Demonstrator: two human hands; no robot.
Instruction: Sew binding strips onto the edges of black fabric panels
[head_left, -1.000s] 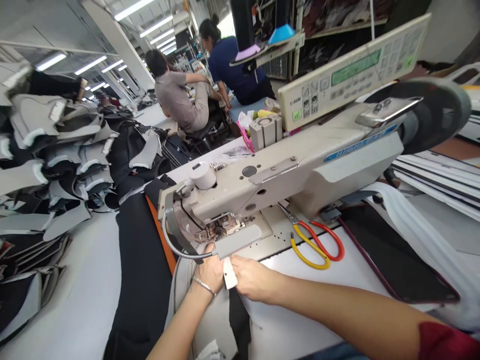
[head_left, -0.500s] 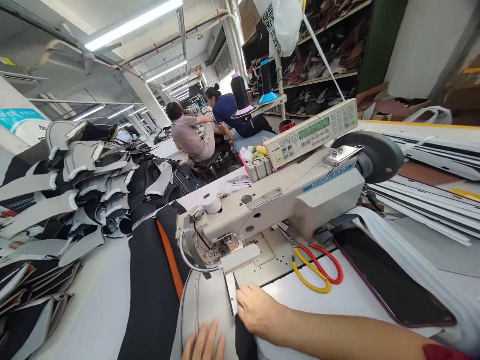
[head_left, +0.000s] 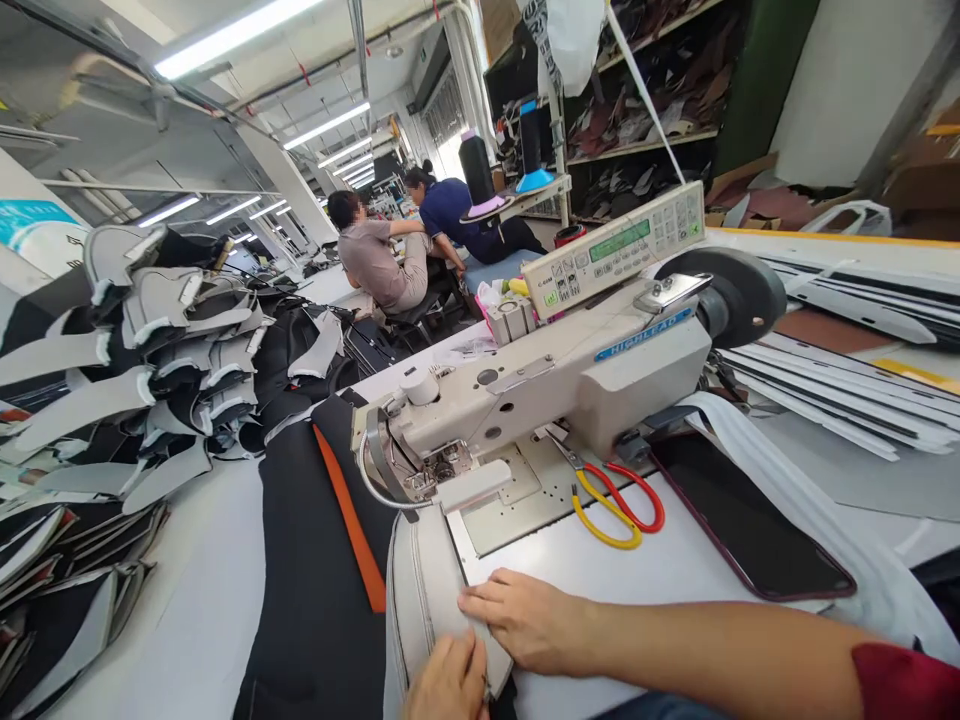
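At the near edge of the surface (head_left: 675, 570) a grey panel (head_left: 420, 590) runs from under the sewing machine (head_left: 555, 380) toward the person, beside a black cloth (head_left: 300, 600) with an orange stripe. The right hand (head_left: 525, 620) lies open and flat, fingertips on the panel's right edge. The left hand (head_left: 446, 685), half cut off below, rests on the panel just beside it, grip impossible to tell. Scissors (head_left: 611, 500) lie beside the machine, near a dark phone (head_left: 750, 520).

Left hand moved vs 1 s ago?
Yes. The left hand has drawn back along the grey panel, away from the sewing machine head, toward the person.
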